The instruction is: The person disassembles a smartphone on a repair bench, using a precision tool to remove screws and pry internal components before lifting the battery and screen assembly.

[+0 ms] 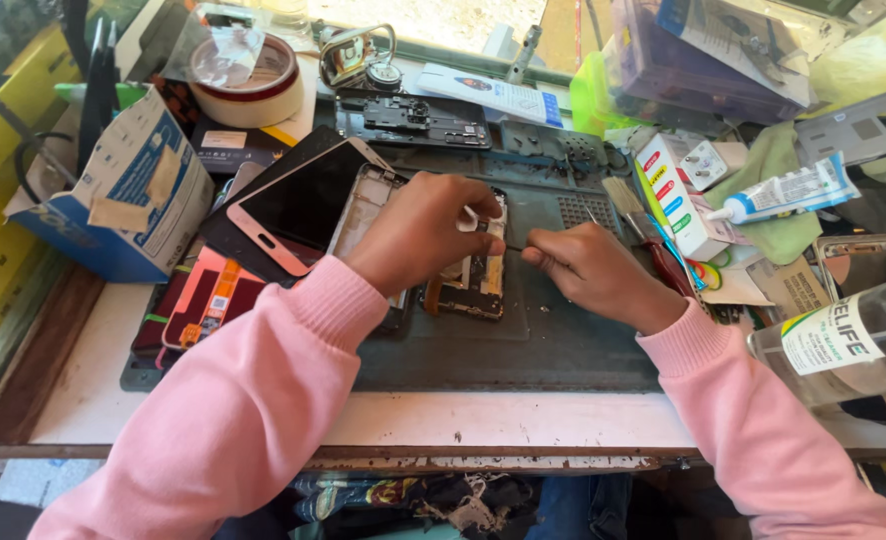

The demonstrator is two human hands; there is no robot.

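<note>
Head view shows my left hand [418, 235] pressing on the opened phone [473, 270], fingers curled on it. My right hand [593, 275] pinches a thin tool [518, 245] just beside it. Under both lies the dark mat [523, 340] on the cluttered table [263, 420].

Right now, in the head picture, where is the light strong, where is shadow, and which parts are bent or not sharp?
In the head view, daylight is brightest along the top edge; the left hand and right hand throw soft shadows on the dark mat; the opened phone is fairly sharp; the clear bottle shows glare; the table edge looks slightly bowed by the wide lens.
</note>
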